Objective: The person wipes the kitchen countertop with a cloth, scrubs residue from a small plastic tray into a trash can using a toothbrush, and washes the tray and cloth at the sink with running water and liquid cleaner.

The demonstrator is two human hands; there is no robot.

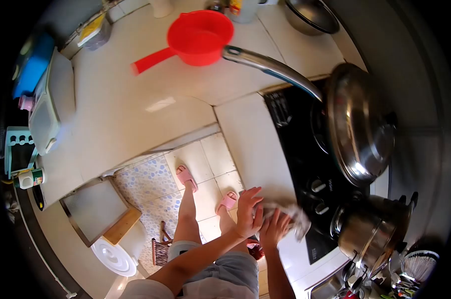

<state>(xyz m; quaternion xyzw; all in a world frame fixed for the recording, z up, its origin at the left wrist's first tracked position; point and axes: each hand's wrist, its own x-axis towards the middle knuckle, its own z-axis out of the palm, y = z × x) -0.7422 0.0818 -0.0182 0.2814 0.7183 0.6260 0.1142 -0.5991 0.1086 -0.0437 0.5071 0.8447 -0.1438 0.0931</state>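
A greyish cloth (300,224) lies bunched and slightly blurred on the white counter strip, against the front edge of the black gas stove (290,144). My right hand (274,229) is on this cloth, its fingers bent over the near part. Close beside it, my left hand (248,214) is raised at the counter's edge with its fingers apart. It holds nothing that I can see, and part of the cloth shows between the two hands.
On the stove stand a lidded long-handled pan (357,124) and a steel pot (375,229). A red dipper (200,37) sits on the far counter, near a metal bowl (312,17). Utensils (360,279) crowd the lower right; a white-lidded bucket (113,256) stands lower left.
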